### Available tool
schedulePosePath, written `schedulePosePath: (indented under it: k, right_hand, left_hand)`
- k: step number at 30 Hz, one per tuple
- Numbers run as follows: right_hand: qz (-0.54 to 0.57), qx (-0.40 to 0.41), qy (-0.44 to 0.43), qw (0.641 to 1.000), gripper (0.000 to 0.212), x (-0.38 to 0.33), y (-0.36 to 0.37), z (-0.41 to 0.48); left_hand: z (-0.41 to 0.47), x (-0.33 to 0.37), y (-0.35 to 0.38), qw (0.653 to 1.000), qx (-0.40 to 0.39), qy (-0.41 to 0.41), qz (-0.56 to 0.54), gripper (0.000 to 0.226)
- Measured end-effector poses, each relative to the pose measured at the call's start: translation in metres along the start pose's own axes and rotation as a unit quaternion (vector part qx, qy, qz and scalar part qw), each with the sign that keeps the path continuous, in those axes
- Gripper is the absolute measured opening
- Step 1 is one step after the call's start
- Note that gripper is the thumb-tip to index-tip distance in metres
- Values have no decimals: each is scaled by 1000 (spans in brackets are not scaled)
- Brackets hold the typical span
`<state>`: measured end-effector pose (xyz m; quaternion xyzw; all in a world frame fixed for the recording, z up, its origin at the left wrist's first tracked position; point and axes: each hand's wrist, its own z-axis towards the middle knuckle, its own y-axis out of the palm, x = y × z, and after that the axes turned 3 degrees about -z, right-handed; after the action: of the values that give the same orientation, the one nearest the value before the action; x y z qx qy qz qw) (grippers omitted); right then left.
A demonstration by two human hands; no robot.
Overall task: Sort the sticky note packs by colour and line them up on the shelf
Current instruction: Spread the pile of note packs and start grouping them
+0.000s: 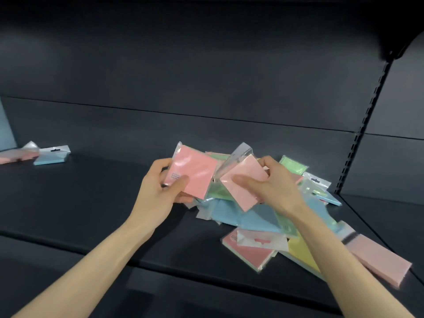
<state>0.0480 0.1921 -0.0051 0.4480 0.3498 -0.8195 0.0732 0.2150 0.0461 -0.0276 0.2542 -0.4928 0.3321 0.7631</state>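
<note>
Dark grey metal makes up everything around us: a flat matte shelf [91, 203] with a plain back panel behind it and a slotted upright rail [364, 125] running down at the right. We see no bins or trays; the goods lie straight on the shelf.

Right of centre sits a loose heap of sticky note packs [263, 216], each in a clear plastic sleeve with a hang-tab, pale blue, mint green, yellow and pink overlapping at odd angles. A darker pink pack [250, 251] lies at the heap's near edge with a clear sleeve across it, and a long pale pink pack [380, 262] lies at the far right, near the shelf's front edge and blurred. Well apart, at the far left, a small pale blue pack [52, 154] lies flat just beside some pink packs [16, 156] that run out of view.

We hold our bare forearms stretched forward over the shelf front. Our left hand [158, 191] grips a square pink sleeved pack [195, 173], thumb on its face, fingers behind, tilted upright above the heap. Our right hand [275, 182] pinches a second pink sleeved pack [243, 182], thumb on top, fingers curled over its far edge, tilted with its hang-tab up. The two pink packs overlap at their inner edges; we cannot tell whether they touch.
</note>
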Motion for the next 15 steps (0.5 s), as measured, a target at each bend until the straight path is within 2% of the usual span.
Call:
schedulePosePath:
  k: [5,9,15]
  right_hand:
    - [40,36,-38,998,36,-38,48,3]
    - [26,17,-56,998,30,-72,110,6]
    - [17,-14,-48,999,38,-122,224,6]
  left_hand:
    - [11,7,-55,998,38,17,40,23]
    - [8,7,-120,995,48,29,88,23]
    - [11,0,-238,988,49,15,145,25]
